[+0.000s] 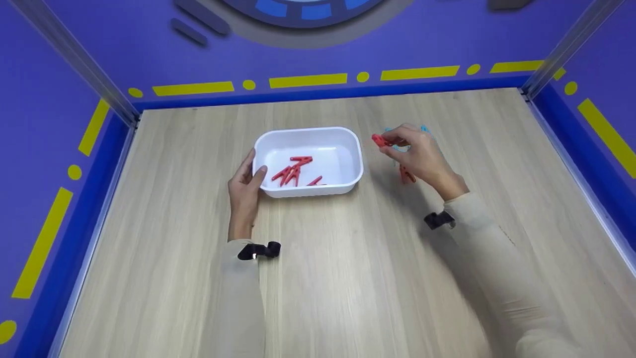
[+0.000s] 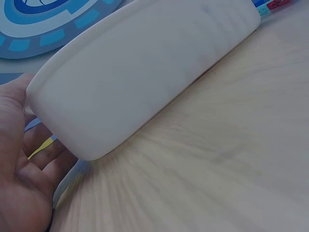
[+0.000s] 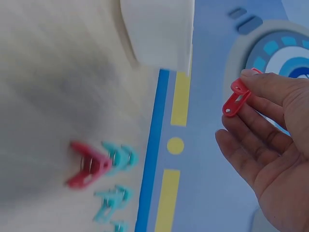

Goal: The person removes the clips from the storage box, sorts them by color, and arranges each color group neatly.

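Observation:
My left hand (image 1: pixel 244 191) grips the left end of a white plastic tub (image 1: pixel 310 189), thumb over the rim and fingers along the outer wall. Several red clothespins (image 1: pixel 294 171) lie inside the tub. To the right of the tub, my right hand (image 1: pixel 420 151) pinches a red clothespin (image 3: pixel 234 102) between thumb and forefinger, raised above the table. Beneath that hand another red clothespin (image 3: pixel 90 165) lies on the table beside several light-blue clothespins (image 3: pixel 113 200). In the head view the hand partly hides these.
The wood-grain table (image 1: pixel 318 278) is bounded by a blue back wall (image 1: pixel 308 59) with yellow marks and by blue side walls with metal corner posts. Each sleeve carries a small black wrist camera (image 1: pixel 259 250).

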A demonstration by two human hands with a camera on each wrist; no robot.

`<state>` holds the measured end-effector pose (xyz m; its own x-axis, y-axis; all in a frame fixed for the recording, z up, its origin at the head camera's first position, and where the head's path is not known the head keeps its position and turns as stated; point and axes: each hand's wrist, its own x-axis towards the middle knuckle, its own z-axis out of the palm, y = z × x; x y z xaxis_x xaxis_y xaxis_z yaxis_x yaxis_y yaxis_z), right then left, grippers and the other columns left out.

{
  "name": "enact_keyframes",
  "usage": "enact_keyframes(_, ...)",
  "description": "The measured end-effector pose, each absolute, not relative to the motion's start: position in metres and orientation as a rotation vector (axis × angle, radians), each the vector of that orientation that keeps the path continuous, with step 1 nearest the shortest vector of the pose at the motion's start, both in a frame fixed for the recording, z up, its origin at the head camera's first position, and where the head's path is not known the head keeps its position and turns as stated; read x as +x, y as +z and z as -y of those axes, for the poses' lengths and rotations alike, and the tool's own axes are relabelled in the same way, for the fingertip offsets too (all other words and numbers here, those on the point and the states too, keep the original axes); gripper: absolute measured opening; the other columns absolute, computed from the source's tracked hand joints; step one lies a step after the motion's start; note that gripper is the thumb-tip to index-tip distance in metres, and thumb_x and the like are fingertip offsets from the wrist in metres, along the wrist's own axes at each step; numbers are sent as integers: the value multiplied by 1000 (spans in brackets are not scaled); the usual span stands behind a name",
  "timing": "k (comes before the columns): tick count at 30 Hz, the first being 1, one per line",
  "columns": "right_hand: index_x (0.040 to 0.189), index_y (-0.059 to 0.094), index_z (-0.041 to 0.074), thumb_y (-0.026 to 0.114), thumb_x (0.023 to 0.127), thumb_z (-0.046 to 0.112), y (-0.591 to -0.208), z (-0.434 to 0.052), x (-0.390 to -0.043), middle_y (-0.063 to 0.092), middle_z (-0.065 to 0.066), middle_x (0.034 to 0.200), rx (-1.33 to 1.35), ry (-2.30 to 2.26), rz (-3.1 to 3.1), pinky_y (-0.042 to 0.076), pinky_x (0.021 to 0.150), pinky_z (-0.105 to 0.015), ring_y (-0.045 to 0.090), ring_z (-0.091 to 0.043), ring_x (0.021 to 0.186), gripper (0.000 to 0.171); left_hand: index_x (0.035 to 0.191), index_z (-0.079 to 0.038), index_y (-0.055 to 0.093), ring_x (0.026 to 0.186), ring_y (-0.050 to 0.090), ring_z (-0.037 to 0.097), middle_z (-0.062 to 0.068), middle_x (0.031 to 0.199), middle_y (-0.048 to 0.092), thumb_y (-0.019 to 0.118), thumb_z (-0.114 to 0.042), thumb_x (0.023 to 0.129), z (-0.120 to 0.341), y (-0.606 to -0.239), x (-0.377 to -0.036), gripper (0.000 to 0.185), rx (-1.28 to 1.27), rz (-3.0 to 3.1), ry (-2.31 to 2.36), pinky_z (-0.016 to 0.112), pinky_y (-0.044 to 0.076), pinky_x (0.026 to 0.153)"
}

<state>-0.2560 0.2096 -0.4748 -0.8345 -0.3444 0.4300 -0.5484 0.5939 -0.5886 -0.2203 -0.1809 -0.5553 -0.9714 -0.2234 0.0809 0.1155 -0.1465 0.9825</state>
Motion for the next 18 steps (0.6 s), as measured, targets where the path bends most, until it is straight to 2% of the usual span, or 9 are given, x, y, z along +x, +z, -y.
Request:
enact_keyframes(5, 114, 78, 0, 84, 91, 7, -477, -229, -255, 74, -10, 107, 692, 1065, 2540, 63, 87, -41, 72, -23, 96, 24, 156, -10, 54, 153, 39, 16, 4, 164, 47, 73, -10, 102, 186, -575, -230, 57, 97, 1893, -2206, 23, 36, 120)
enact_keyframes(9, 113, 78, 0, 83, 93, 8, -480, -241, -253, 74, -11, 106, 621, 1073, 2550, 62, 88, -43, 72, -25, 97, 22, 155, -8, 54, 152, 40, 16, 5, 163, 48, 74, -10, 101, 187, -576, -230, 58, 87, 1892, -2194, 24, 37, 120)
enact_keyframes(18, 115, 78, -1, 82, 94, 7, -487, -264, -247, 74, -14, 107, 555, 1046, 2574, 57, 85, -22, 72, -28, 96, 22, 155, -7, 55, 152, 40, 19, 8, 163, 47, 76, -15, 101, 186, -576, -231, 59, 97, 1907, -2164, 24, 36, 121)
